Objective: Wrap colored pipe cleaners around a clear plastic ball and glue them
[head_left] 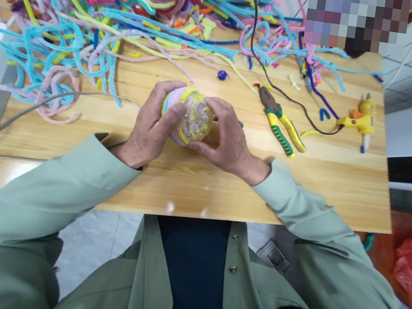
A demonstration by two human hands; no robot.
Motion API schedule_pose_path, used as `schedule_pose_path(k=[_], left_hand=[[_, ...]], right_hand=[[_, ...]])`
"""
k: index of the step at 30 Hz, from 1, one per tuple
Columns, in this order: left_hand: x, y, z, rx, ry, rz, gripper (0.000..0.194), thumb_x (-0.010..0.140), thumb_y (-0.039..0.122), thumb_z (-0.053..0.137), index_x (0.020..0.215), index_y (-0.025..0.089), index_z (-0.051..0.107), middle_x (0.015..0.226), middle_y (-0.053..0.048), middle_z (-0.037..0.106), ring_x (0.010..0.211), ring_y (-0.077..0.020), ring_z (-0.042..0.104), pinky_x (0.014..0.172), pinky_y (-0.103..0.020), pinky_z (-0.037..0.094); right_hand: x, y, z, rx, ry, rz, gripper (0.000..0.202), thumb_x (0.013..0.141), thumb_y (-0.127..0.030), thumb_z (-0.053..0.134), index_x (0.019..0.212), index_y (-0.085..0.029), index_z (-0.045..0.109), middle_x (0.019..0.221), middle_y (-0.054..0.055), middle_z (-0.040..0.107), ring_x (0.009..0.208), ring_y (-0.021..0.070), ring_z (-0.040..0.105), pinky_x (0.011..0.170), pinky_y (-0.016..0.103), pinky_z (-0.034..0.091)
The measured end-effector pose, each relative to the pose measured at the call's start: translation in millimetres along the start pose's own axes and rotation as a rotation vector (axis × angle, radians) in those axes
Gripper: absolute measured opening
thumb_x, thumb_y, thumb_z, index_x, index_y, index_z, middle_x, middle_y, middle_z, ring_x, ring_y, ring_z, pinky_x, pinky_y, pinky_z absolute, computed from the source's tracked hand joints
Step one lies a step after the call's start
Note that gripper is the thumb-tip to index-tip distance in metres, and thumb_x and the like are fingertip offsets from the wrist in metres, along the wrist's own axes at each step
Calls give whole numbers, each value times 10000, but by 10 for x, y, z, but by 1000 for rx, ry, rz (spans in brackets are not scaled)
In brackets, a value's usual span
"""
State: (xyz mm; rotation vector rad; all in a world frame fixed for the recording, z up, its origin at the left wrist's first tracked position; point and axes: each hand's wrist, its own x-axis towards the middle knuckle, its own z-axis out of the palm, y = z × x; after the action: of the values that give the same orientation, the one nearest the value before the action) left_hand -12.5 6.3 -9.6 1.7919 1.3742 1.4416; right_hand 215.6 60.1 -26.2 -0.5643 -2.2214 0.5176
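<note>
Between my two hands, above the wooden table, is a round object [196,118] with a clear, shiny face, a yellow fuzzy rim and pink and blue bands on its left side. My left hand [155,126] wraps round its left side, with the thumb on the front. On the right side, the fingers and thumb of my right hand [229,140] hold its edge. My palms hide part of the object. A small dark blue ball [222,75] lies on the table behind it.
Tangled pipe cleaners [74,28] cover the back and left of the table [201,189]. Pliers [281,121] lie right of my hands, and a yellow glue gun [362,121] lies farther right, its black cable crossing behind the pliers. A grey cable runs at left.
</note>
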Motion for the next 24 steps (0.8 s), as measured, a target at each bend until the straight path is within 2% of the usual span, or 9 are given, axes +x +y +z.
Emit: schedule_pose_path(k=[5,10,13,16,21,24], left_hand=[[9,12,-1,-2,-10,-13,546,1080,742,563,1392,299,636,1325,-56,719,1223,-305,698,1080,-583,592],[10,23,-6,-7,-8,-16,537,1083,739,555,1390,306,639,1331,-51,719,1236,-307,703,1091,-601,591],[12,42,-14,-2,-39,-49,585,1072,769,547,1407,295,614,1355,-57,705,1287,-324,687,1126,-621,571],[19,65,-18,-7,-30,-69,581,1054,783,565,1387,311,631,1345,-54,712,1269,-320,698,1118,-627,573],[23,33,-27,4,-41,-58,633,1034,814,562,1398,299,613,1349,-71,717,1281,-340,703,1087,-643,559],[21,6,-37,17,-65,-52,639,1055,804,529,1432,290,580,1380,-84,700,1348,-361,680,1098,-656,526]], right_hand=[[2,-1,-4,-28,-56,61,915,966,-755,689,1669,-303,316,1629,163,579,1545,379,550,1293,652,498],[10,-9,-13,-6,-11,6,871,994,-750,657,1651,-270,347,1601,183,593,1518,368,569,1231,635,557],[24,-28,-32,-15,-42,27,897,987,-781,644,1637,-224,375,1606,206,592,1519,379,565,1246,639,544],[31,-44,-48,-26,-104,114,921,952,-788,692,1640,-252,396,1647,182,575,1541,376,544,1254,611,551],[27,-44,-44,-21,-66,72,896,967,-777,671,1653,-275,387,1632,150,590,1550,356,543,1294,608,524],[33,-50,-45,-29,-89,116,913,947,-789,693,1650,-284,404,1647,146,583,1556,358,539,1294,612,525]])
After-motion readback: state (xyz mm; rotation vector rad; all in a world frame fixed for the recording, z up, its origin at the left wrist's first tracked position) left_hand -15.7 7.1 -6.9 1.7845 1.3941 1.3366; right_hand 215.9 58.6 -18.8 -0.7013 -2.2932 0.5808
